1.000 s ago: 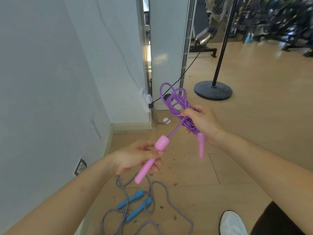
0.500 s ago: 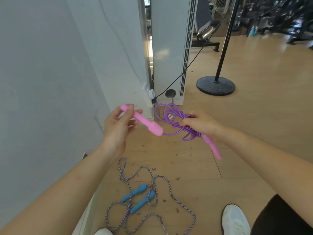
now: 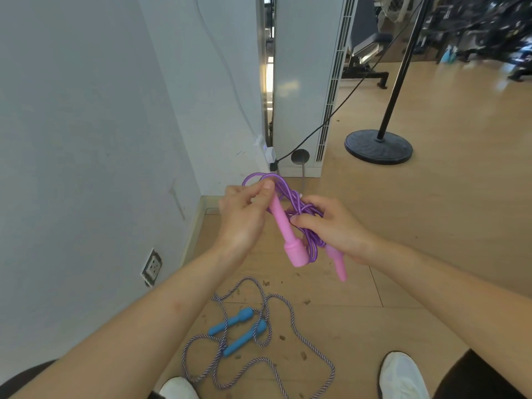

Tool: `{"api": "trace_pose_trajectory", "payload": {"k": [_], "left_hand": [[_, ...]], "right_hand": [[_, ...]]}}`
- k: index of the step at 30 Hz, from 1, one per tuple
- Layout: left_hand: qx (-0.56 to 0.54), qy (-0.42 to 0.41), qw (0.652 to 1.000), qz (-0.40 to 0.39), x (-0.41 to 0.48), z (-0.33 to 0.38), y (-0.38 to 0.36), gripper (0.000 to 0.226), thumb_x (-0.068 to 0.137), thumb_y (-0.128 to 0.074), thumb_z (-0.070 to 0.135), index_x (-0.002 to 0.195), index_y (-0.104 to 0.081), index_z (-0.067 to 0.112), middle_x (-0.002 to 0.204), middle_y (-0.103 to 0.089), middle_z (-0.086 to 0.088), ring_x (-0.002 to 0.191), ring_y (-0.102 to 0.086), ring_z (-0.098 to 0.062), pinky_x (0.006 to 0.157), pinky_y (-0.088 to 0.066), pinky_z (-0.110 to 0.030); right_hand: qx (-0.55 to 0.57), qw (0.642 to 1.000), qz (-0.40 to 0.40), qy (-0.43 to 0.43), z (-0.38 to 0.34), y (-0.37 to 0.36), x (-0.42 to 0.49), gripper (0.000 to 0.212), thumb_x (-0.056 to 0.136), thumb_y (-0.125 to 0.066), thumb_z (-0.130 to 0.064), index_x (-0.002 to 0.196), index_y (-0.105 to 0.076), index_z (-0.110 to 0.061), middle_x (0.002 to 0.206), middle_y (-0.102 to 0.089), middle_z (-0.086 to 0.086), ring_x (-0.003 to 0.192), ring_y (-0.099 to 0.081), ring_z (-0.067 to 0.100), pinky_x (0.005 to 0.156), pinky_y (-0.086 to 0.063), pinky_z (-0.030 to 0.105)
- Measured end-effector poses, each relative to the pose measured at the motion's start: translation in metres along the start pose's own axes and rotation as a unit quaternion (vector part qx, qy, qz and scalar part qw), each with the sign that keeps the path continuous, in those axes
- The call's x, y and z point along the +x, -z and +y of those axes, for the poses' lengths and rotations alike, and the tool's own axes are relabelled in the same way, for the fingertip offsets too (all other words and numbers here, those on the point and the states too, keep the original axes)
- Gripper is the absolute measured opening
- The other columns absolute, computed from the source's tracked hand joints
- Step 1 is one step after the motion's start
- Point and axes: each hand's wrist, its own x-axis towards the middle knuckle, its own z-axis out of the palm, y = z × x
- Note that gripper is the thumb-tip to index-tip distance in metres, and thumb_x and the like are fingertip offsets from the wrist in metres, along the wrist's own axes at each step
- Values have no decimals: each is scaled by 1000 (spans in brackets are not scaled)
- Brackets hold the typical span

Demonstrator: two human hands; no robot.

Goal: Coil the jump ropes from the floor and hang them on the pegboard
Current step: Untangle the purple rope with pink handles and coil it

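Note:
I hold a purple jump rope [image 3: 290,197] with two pink handles in front of me. My left hand [image 3: 244,217] pinches the narrow end of one pink handle [image 3: 285,228], whose thick end points down. My right hand [image 3: 336,226] grips the bunched purple loops, and the second pink handle [image 3: 338,262] hangs below it. On the wooden floor below lies a loose striped jump rope [image 3: 273,300] with two blue handles [image 3: 239,331]. No pegboard is in view.
A pale wall [image 3: 86,139] with a socket [image 3: 152,267] runs along the left. A white cabinet unit [image 3: 302,82] stands in the corner, a black cable leading to it. A black round stand base [image 3: 378,146] sits at the right. My white shoes [image 3: 403,375] are at the bottom.
My left hand has swung its pink handle from pointing sideways to upright against the coil, and both hands have come close together.

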Motion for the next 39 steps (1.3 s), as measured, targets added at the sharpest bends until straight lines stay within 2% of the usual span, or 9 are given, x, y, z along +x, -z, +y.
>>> {"api": "trace_pose_trajectory", "payload": {"k": [2,5,9,14,19,24,28,34,39], "left_hand": [[8,-5,999,36,-1,3,2,13,94,-61,51,94,-72,46,119,-43,10,120,-33,-12,88,-27,0],[-28,-77,994,68,-4,7,6,9,88,-72,42,97,-75,44,143,-37,14,128,-33,-4,85,-30,-1],[-110,-134,980,100,-3,9,8,12,83,-80,19,96,-79,22,143,-45,4,118,-47,17,86,-41,-3],[-111,-187,969,115,-6,17,10,35,76,-85,8,97,-58,14,134,-46,-7,101,-63,5,72,-51,-13],[-175,-55,983,-6,1,19,21,65,73,-84,32,126,-48,20,125,-62,-7,100,-72,-17,76,-61,-36],[-173,83,965,-180,6,17,27,52,78,-68,47,105,-72,3,103,-76,-15,103,-72,-29,93,-56,-43],[-188,105,958,-191,6,9,25,35,76,-72,40,95,-76,11,96,-77,-10,93,-72,-20,92,-57,-40],[-181,85,964,-177,-1,5,13,29,72,-76,33,93,-76,14,92,-75,-10,88,-71,-22,86,-59,-40],[-176,46,969,-165,-6,8,7,9,83,-74,17,90,-74,11,82,-76,-4,79,-72,-17,73,-59,-31]], "right_hand": [[25,999,-15,20,-2,-2,-1,22,88,-67,-19,108,-69,-10,109,-67,27,94,-67,44,85,-52,54],[81,995,-34,37,-6,-2,-1,28,86,-67,-20,113,-69,-13,113,-67,25,102,-65,42,94,-48,57],[125,989,-70,42,-10,0,-4,31,88,-64,-11,119,-66,-8,117,-70,13,104,-65,19,98,-49,40],[177,979,-88,37,-13,1,-6,30,93,-59,1,120,-66,-12,121,-69,11,106,-65,15,97,-50,32],[189,974,-114,45,-14,6,-7,35,88,-64,-5,122,-66,-12,124,-68,13,111,-64,18,96,-52,28],[171,974,-146,31,-18,14,-6,38,90,-65,-5,127,-64,-12,121,-71,5,111,-65,16,92,-51,29],[107,984,-141,27,-17,13,-6,38,86,-72,-28,121,-68,-14,121,-62,28,102,-61,28,101,-43,59],[30,996,-82,33,-17,7,-9,29,84,-79,-28,110,-72,-18,103,-74,11,91,-69,16,94,-52,43],[16,996,-75,37,-14,8,-5,46,70,-81,-38,105,-72,-10,104,-68,23,87,-64,21,94,-49,54]]}}
